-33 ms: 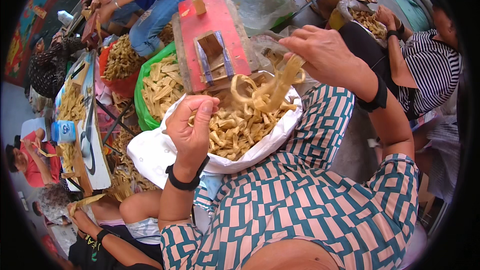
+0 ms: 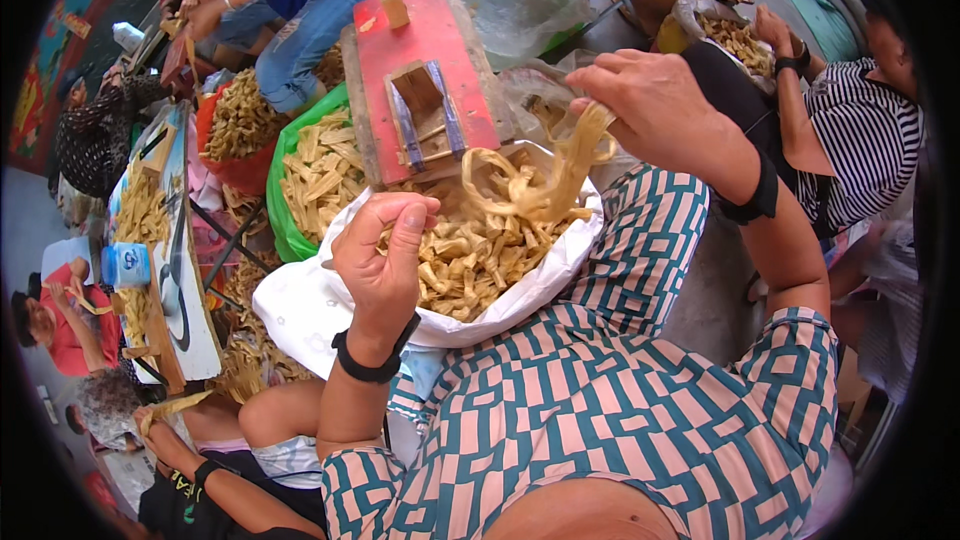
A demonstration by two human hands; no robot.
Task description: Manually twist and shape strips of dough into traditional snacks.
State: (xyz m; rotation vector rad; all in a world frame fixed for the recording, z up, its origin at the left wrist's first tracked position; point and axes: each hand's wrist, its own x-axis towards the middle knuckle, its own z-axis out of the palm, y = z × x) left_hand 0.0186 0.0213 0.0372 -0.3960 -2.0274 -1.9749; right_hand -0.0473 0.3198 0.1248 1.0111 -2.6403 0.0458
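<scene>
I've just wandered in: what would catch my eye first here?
Probably the bright red board, top centre, just beyond the person's hands. Below it sits an open white bag full of tan pieces, with the right hand holding a long tan strip over it. A vivid green bag stands to the left.

Soft, even light surrounds us, brightest on the white bag [image 2: 305, 305], while outlying people [image 2: 62, 342] look bent and blurry.
</scene>
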